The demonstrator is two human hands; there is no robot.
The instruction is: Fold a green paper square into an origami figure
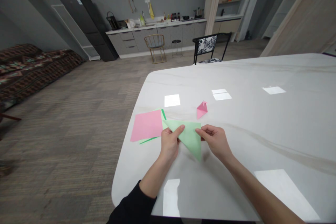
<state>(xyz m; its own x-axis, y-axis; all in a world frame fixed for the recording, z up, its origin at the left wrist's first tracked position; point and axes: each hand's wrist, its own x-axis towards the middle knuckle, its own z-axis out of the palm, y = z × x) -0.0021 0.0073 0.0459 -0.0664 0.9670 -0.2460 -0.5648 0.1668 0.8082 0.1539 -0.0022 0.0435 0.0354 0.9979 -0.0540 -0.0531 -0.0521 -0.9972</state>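
A light green paper (192, 139), folded into a triangle, is held above the table between my two hands. My left hand (170, 142) pinches its left part, thumb on top and fingers underneath. On the right edge, my right hand (214, 139) grips the paper between thumb and fingers. One corner of the triangle points down toward me. To the left lies a stack of square sheets with a pink sheet (147, 126) on top and green edges showing beneath. A small folded pink paper piece (202, 109) sits beyond my right hand.
The white glossy table (262, 119) extends far to the right and has bright light reflections. Its left edge runs just beyond the paper stack. A black chair (207, 45) stands at the far side, with a kitchen counter (157, 26) behind.
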